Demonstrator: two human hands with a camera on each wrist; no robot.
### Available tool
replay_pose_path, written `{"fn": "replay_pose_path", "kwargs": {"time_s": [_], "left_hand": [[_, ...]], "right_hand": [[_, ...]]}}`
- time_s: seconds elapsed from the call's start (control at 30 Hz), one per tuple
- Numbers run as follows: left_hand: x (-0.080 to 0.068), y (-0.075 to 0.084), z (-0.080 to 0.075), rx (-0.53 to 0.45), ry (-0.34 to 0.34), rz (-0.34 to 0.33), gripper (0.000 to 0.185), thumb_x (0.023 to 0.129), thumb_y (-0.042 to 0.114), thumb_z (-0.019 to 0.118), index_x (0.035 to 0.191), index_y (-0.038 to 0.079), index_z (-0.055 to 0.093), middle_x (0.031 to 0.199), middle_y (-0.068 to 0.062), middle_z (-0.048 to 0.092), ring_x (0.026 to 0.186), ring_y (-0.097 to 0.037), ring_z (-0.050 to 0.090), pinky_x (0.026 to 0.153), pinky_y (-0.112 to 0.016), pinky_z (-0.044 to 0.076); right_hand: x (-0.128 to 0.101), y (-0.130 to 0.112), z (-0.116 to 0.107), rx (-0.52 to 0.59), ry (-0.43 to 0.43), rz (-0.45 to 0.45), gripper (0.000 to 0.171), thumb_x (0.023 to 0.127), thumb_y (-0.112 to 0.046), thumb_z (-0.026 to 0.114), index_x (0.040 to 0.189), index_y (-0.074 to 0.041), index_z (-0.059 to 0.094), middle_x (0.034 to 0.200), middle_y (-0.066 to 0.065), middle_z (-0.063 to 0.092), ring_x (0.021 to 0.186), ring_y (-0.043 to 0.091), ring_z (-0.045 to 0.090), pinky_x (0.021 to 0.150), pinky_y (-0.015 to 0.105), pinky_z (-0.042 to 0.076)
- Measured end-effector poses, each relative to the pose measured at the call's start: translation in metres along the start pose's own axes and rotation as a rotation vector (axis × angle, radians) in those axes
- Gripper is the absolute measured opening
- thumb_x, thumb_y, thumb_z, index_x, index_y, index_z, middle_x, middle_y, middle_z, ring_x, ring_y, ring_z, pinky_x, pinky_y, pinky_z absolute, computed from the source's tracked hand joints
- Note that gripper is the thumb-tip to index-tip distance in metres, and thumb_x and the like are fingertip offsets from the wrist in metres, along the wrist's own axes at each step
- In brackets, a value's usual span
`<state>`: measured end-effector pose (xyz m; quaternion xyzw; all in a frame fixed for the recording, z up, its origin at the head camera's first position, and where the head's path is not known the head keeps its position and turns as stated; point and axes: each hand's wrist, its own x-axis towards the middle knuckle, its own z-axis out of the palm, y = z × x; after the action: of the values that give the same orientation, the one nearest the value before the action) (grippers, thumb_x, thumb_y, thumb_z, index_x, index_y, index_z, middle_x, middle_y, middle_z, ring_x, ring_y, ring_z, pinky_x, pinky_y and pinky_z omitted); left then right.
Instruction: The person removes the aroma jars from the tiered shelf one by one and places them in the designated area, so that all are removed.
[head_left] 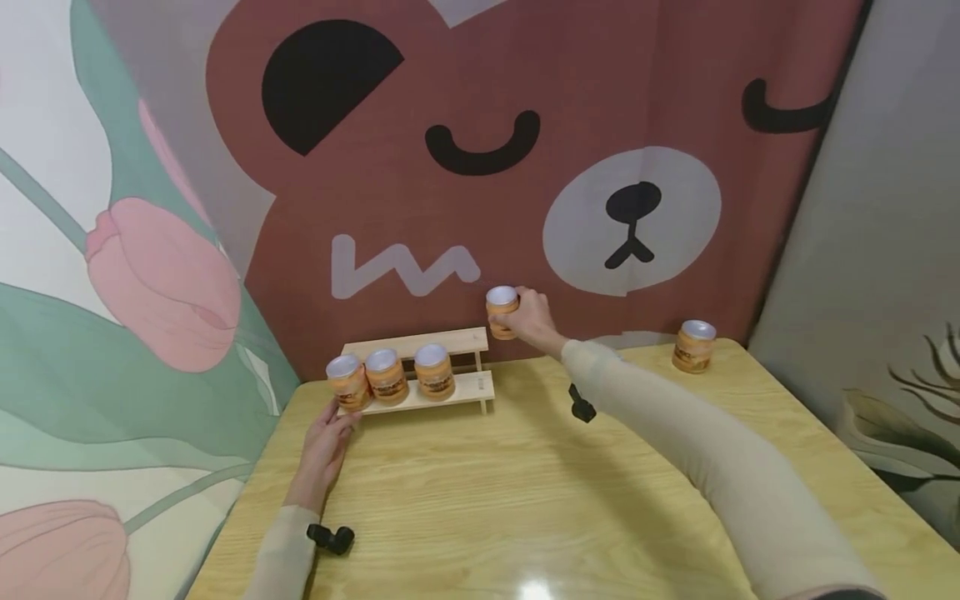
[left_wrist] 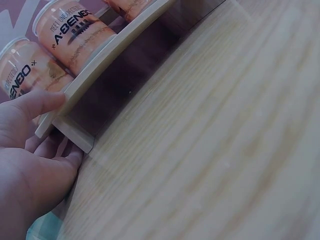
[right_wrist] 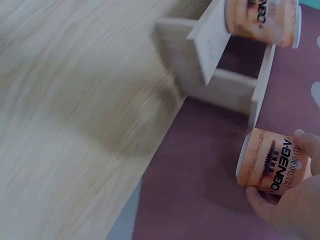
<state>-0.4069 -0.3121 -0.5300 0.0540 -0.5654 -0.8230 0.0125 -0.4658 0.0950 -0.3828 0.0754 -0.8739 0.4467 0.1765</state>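
Lining lower shelf (head_left: 472, 386) — three cans (head_left: 387, 379)

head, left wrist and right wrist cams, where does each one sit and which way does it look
Head: worn on the head, looking forward and down at the table, rack and bear picture; both sleeves, left grip and right grip show.
Left wrist: on that wrist, looking along the rack's front from its left end; left grip shows, holding that end.
Right wrist: on that wrist, facing the rack's right end; right grip shows, holding a can.
Shared: head and right wrist both show that held can.
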Motion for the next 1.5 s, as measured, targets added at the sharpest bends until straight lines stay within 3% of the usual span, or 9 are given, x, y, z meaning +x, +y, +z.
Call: {"fn": "replay_pose_path", "kwargs": {"time_s": [0.33,0.63,0.9,1.03,1.13,1.2,1.37,1.5], "left_hand": [[0.000,0.001,-0.008,0.018,0.005,0.012,0.087,0.098,-0.005,0.061,0.164,0.012,0.008,0.169,-0.002,0.004,0.085,-0.003,0.050,0.090,-0.021,0.041],[0.000,0.000,-0.007,0.012,0.001,0.009,0.087,0.098,-0.006,0.061,0.165,0.013,0.009,0.169,0.000,0.005,0.084,-0.003,0.050,0.085,-0.020,0.043],[-0.004,0.000,-0.009,0.018,0.007,-0.016,0.088,0.098,-0.003,0.062,0.164,0.014,0.006,0.169,0.003,-0.002,0.108,-0.001,0.047,0.100,-0.021,0.038],[-0.004,-0.001,-0.008,0.014,0.008,-0.015,0.088,0.098,-0.003,0.062,0.165,0.015,0.007,0.169,0.003,-0.002,0.105,-0.001,0.048,0.097,-0.020,0.040],[-0.003,-0.001,-0.007,0.013,0.006,-0.015,0.087,0.099,-0.003,0.061,0.165,0.015,0.008,0.169,0.003,-0.001,0.095,-0.004,0.049,0.095,-0.021,0.041],[-0.003,-0.001,-0.006,0.010,0.002,-0.019,0.087,0.099,-0.003,0.061,0.165,0.015,0.007,0.169,0.004,-0.002,0.105,-0.004,0.049,0.097,-0.021,0.040],[-0.001,0.000,-0.004,0.011,0.000,-0.023,0.087,0.099,-0.003,0.062,0.165,0.016,0.008,0.169,0.005,-0.001,0.108,-0.005,0.047,0.099,-0.022,0.039],[0.000,0.000,-0.003,0.014,-0.012,-0.015,0.087,0.099,-0.002,0.062,0.165,0.015,0.008,0.169,0.005,0.000,0.096,-0.001,0.049,0.097,-0.021,0.039]], "right_hand": [[-0.007,0.051,-0.028,-0.043,0.094,-0.005,0.068,0.081,-0.029,0.088,0.133,0.005,0.060,0.118,0.022,0.067,0.104,0.035,0.065,0.086,0.049,0.054],[-0.024,0.110,-0.063,-0.077,0.137,0.023,0.070,0.082,-0.028,0.088,0.137,0.005,0.058,0.124,0.025,0.064,0.112,0.040,0.059,0.092,0.054,0.050],[-0.040,0.158,-0.091,-0.122,0.138,0.049,0.070,0.085,-0.026,0.085,0.138,0.007,0.055,0.125,0.029,0.062,0.114,0.046,0.053,0.095,0.059,0.044],[-0.045,0.178,-0.102,-0.164,0.180,0.074,0.070,0.085,-0.027,0.085,0.136,0.010,0.055,0.123,0.031,0.062,0.112,0.048,0.056,0.094,0.060,0.045],[-0.049,0.189,-0.110,-0.198,0.205,0.094,0.072,0.084,-0.027,0.085,0.136,0.012,0.054,0.122,0.033,0.062,0.110,0.049,0.059,0.093,0.059,0.046],[-0.051,0.194,-0.115,-0.221,0.218,0.102,0.073,0.084,-0.027,0.084,0.136,0.013,0.053,0.121,0.034,0.062,0.109,0.050,0.059,0.091,0.060,0.047],[-0.058,0.200,-0.121,-0.246,0.223,0.117,0.072,0.084,-0.025,0.084,0.134,0.017,0.052,0.119,0.037,0.061,0.107,0.051,0.059,0.090,0.060,0.048],[-0.061,0.203,-0.122,-0.250,0.223,0.132,0.073,0.085,-0.026,0.082,0.133,0.019,0.050,0.118,0.039,0.060,0.105,0.052,0.059,0.087,0.061,0.048]]}}
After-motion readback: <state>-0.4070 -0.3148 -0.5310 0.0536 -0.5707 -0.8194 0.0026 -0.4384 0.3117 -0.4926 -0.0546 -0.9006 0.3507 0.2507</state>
